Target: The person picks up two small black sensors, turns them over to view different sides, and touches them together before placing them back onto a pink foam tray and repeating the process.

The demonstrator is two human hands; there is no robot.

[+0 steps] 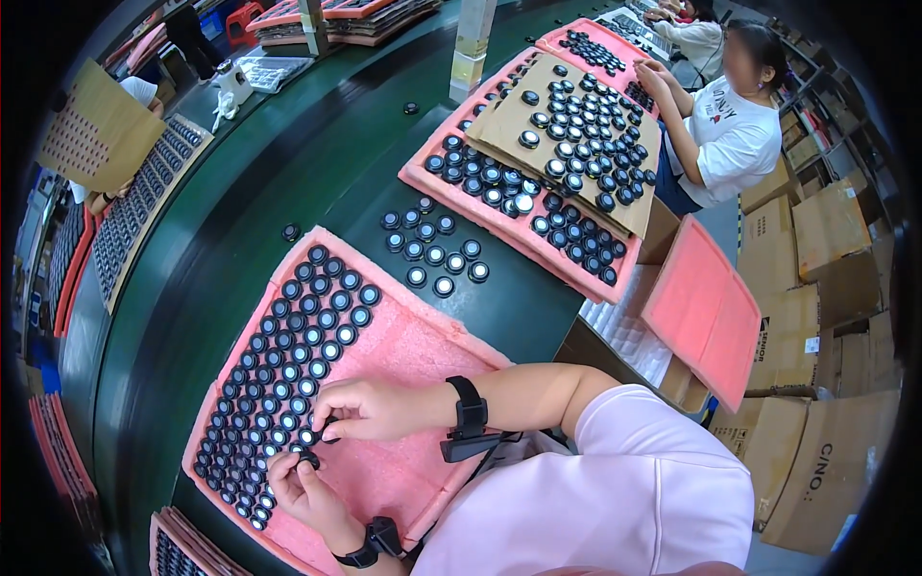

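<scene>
A pink foam tray (413,350) lies in front of me, its far-left part filled with rows of black round parts (284,372) that have pale silvery centres. My left hand (309,499) pinches one black round part at the near edge of these rows. Just above it, my right hand (375,411) closes its thumb and fingers on another black round part, next to the last row. Bare pink foam shows under my right wrist. Both wrists wear black straps.
Loose round parts (434,255) stand on the green bench beyond my tray. Farther off, a second pink tray (451,197) bears a cardboard sheet (499,125) heaped with parts. A pink lid (706,312) leans by cartons at right; a co-worker (720,125) sits beyond.
</scene>
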